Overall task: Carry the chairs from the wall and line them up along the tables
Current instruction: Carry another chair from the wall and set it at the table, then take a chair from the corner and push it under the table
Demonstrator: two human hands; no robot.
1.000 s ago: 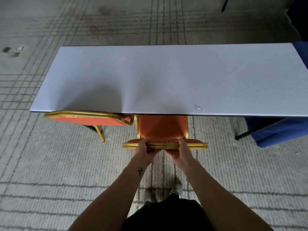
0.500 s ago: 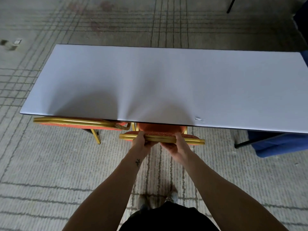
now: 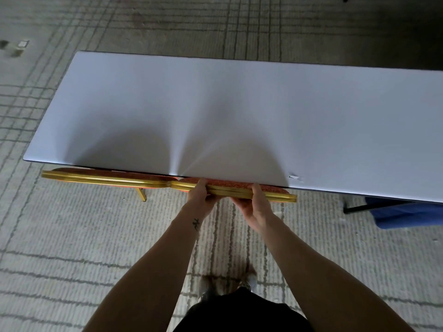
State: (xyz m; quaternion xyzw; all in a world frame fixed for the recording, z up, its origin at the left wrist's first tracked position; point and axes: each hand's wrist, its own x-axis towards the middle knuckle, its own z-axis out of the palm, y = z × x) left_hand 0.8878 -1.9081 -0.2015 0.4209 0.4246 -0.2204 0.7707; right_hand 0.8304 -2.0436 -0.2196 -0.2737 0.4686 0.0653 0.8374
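I've got my left hand (image 3: 200, 194) and right hand (image 3: 257, 202) curled round the gold top rail of the chair (image 3: 230, 189) tucked under the table (image 3: 239, 116) edge, so I'd square it level with the neighbouring chair (image 3: 107, 179) before letting go.

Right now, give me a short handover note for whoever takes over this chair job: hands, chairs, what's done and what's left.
Left hand: grips the gold top rail of the held chair.
Right hand: grips the same rail, further right.
Held chair: tucked in at the near edge of the table, seat hidden beneath the top.
Second chair: at the same edge, just left of it; the two rails seem to meet.
Done: two chairs lined up here.
Left: let go of the rail; the table edge to the right shows no chair. The wall and any other chairs are out of view.
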